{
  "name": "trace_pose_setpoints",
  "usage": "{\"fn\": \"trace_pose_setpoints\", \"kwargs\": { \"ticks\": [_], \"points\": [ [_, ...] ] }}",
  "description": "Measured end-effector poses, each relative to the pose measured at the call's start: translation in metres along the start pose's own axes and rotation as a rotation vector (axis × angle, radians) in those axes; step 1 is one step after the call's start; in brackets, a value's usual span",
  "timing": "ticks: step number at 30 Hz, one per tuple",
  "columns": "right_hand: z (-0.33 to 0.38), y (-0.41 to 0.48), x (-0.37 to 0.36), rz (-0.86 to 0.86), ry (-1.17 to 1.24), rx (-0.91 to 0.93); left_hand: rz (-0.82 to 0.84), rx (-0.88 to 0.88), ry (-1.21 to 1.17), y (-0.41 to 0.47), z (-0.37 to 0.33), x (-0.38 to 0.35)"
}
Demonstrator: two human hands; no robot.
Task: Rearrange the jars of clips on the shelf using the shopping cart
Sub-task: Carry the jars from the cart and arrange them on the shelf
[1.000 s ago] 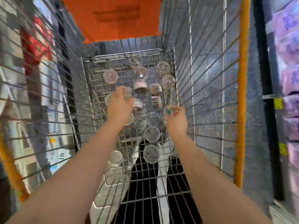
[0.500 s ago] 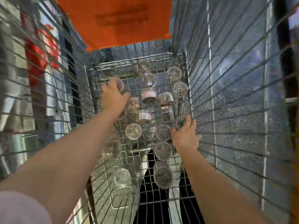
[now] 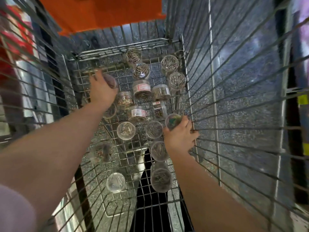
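left hand [image 3: 102, 92] reached forward, now grips far-left jar [image 3: 109, 82] | right hand [image 3: 181, 136] keeps gripping coloured-clip jar [image 3: 173, 121] | both full, probably lift-out from shopping cart [image 3: 127, 47] next

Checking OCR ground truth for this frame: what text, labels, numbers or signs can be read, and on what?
Nothing is legible.
White label with red print on far jar: blurred, unreadable.
Same kind of label on near jar: blurred, unreadable.
Label on third jar, to the right of these: blurred, unreadable.
Yellow tags at right edge: blurred, unreadable.
Orange flap: no text shows.
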State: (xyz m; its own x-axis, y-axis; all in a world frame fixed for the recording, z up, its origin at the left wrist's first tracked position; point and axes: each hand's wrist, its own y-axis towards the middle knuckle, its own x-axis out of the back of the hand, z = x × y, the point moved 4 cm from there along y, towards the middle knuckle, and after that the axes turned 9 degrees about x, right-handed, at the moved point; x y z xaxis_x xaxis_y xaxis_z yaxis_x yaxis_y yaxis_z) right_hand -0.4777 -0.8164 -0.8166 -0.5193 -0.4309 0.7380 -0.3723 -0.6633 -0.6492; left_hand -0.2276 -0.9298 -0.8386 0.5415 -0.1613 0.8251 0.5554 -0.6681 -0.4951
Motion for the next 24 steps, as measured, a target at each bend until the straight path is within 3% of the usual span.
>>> {"fn": "trace_pose_setpoints", "kwargs": {
  "ticks": [5, 10, 13, 24],
  "points": [
    [-0.002, -0.011, 0.004, -0.044, 0.052, 0.051, -0.075, 0.080, -0.163, -0.026, 0.007, 0.008],
    [0.012, -0.034, 0.028, -0.114, 0.219, 0.156, -0.149, -0.015, -0.346, -0.084, -0.004, 0.036],
    [0.024, -0.045, 0.052, -0.144, 0.249, 0.254, -0.171, 0.019, -0.455, -0.124, -0.012, 0.052],
    [0.050, -0.125, 0.132, -0.131, 0.472, 0.521, -0.301, 0.011, -0.577, -0.260, -0.031, 0.128]
  ]
}}
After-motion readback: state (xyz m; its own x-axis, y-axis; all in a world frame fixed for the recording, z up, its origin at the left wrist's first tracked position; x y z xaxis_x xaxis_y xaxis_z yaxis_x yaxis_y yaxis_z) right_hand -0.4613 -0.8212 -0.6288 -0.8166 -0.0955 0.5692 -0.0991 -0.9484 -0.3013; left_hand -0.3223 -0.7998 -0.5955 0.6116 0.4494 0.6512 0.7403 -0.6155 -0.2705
